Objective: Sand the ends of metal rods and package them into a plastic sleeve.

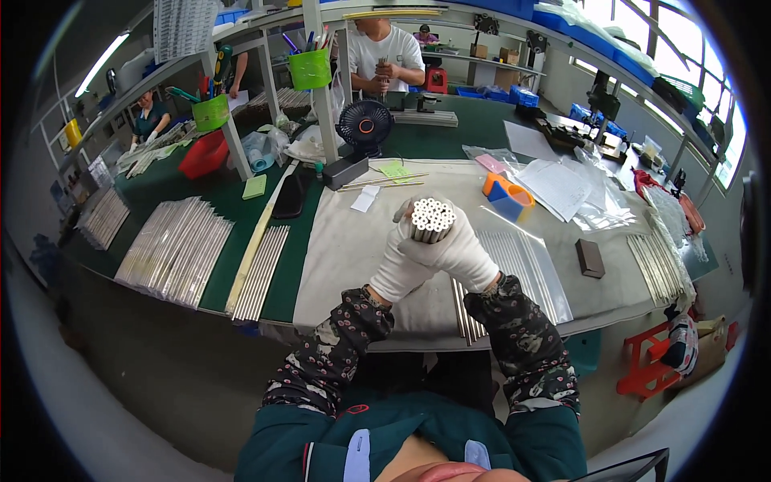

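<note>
A bundle of thin metal tubes [434, 218] stands upright in front of me, its round open ends facing up. My left hand [403, 263], in a white glove, wraps the bundle from the left. From the right my right hand [463, 255], gloved the same way, closes round it too. The two hands touch each other, and their fingers partly hide the tubes. Beneath them lies a grey cloth [345, 273]. Beside my right forearm, more metal rods [466, 313] lie next to a clear plastic sheet [526, 277] with tubes.
Bagged tubes [173, 253] and a row of loose rods [263, 273] lie on the left. An orange and blue tape roll [507, 197], papers [554, 189] and a dark block [589, 259] sit to the right. A black fan [365, 126] stands behind; a co-worker [389, 60] holds rods across the table.
</note>
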Motion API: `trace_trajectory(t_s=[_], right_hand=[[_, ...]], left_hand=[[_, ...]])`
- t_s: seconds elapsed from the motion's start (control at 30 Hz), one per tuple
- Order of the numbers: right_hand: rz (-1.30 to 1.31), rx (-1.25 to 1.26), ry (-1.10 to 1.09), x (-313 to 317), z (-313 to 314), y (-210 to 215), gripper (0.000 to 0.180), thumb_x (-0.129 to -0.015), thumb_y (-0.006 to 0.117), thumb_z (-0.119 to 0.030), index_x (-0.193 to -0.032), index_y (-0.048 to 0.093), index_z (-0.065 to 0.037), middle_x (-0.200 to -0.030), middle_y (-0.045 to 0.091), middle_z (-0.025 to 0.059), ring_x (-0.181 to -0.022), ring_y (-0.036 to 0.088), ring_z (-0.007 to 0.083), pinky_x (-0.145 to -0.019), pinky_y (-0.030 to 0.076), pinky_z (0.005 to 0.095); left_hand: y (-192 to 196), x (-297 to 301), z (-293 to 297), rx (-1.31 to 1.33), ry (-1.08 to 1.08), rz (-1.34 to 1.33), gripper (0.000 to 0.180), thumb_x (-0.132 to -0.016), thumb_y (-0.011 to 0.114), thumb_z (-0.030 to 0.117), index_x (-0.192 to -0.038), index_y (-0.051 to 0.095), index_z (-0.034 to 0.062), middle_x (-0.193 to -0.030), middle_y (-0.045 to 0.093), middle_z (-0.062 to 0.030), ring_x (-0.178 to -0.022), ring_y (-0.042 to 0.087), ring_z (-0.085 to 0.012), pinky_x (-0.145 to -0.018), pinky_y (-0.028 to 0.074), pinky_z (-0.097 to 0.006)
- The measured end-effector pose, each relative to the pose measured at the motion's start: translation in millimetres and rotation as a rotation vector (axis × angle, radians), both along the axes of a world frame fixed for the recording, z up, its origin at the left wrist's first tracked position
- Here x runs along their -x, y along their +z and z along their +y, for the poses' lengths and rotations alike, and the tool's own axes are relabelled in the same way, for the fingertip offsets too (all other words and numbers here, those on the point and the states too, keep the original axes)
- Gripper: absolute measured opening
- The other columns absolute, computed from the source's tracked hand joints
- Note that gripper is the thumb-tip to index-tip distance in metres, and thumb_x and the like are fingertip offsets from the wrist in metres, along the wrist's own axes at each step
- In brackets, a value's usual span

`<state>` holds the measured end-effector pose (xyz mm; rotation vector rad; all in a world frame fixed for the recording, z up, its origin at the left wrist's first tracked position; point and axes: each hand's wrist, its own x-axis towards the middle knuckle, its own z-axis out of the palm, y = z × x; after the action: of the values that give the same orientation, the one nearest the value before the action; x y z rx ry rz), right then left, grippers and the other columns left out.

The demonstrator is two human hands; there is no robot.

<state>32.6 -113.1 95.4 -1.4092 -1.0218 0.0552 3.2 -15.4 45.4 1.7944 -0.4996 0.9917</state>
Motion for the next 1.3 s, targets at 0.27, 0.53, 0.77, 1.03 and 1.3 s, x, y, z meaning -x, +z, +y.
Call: trace_trajectory(t_s=[0.27, 0.53, 0.77, 1.03, 1.3], right_hand=[[-0.008, 0.056, -0.024, -1, -2, 6, 0.033, -0.063, 0.066, -0.004, -0.092, 0.051, -0.004, -0.088, 0.058, 0.0032, -0.081, 0.053, 0.0094, -0.077, 0.043, 0.0251], [0.145, 0.011, 0.064, -13, 3, 10, 0.025, -0.064, 0.065, -0.005, -0.087, 0.055, -0.004, -0.082, 0.057, 0.0001, -0.076, 0.052, 0.0075, -0.073, 0.043, 0.0235], [0.225, 0.019, 0.076, -24, 10, 10, 0.023, -0.065, 0.066, -0.006, -0.086, 0.057, -0.005, -0.080, 0.057, -0.0017, -0.074, 0.052, 0.0060, -0.071, 0.043, 0.0226], [0.274, 0.040, 0.096, -28, 14, 13, 0.022, -0.066, 0.066, -0.008, -0.086, 0.058, -0.004, -0.078, 0.057, -0.0012, -0.072, 0.052, 0.0059, -0.069, 0.044, 0.0223], [0.309, 0.057, 0.106, -38, 16, 15, 0.022, -0.066, 0.066, -0.007, -0.086, 0.058, -0.004, -0.077, 0.057, -0.0010, -0.071, 0.052, 0.0065, -0.069, 0.043, 0.0226]], left_hand=[[-5, -10, 2, -0.015, -0.007, 0.043, 0.056, -0.061, 0.070, 0.005, -0.111, 0.044, 0.0025, -0.101, 0.055, -0.0069, -0.093, 0.055, -0.0170, -0.081, 0.044, -0.028], [-18, -33, 13, -0.006, 0.070, 0.086, 0.049, -0.064, 0.073, 0.012, -0.106, 0.049, 0.0041, -0.099, 0.055, -0.0064, -0.093, 0.054, -0.0170, -0.080, 0.045, -0.030], [-5, -40, 11, 0.030, 0.040, 0.178, 0.056, -0.058, 0.073, 0.009, -0.107, 0.047, 0.0039, -0.102, 0.054, -0.0077, -0.095, 0.053, -0.0198, -0.085, 0.042, -0.031], [-1, -41, 14, 0.021, 0.036, 0.192, 0.054, -0.059, 0.073, 0.011, -0.106, 0.047, 0.0047, -0.101, 0.053, -0.0075, -0.096, 0.052, -0.0211, -0.086, 0.041, -0.032], [1, -53, 18, -0.069, 0.116, 0.137, 0.045, -0.062, 0.070, 0.009, -0.101, 0.049, 0.0040, -0.094, 0.056, -0.0063, -0.088, 0.055, -0.0193, -0.079, 0.044, -0.031]])
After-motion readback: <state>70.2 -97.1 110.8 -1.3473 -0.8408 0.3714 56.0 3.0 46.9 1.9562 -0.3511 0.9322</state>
